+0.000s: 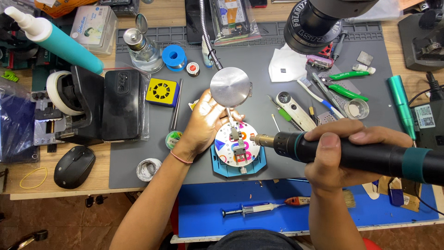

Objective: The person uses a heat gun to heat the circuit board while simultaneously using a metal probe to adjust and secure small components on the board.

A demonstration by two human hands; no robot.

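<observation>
My right hand [344, 155] grips a thick black hot-air handle [360, 155] with a teal band. Its brass nozzle [261, 139] points left at a small part clamped on a round white fixture [236, 147]. The fixture sits on a blue base [222, 167] on the grey work mat [259, 74]. My left hand [206, 122] rests at the fixture's left edge, fingers curled around thin metal tweezers [230, 115] whose tip reaches the clamped part. A round metal disc on a flexible arm [230, 86] hangs just above my left hand.
A black phone [122, 104], yellow square box [162, 91], glass bottle [143, 48], blue solder spool [174, 56] and solder coils lie left. Green-handled cutters [344, 83], toothbrush and small tools lie right. A microscope lens [319, 23] hangs overhead. A syringe [252, 209] lies on the blue mat [208, 213]; a mouse [74, 166] is at left.
</observation>
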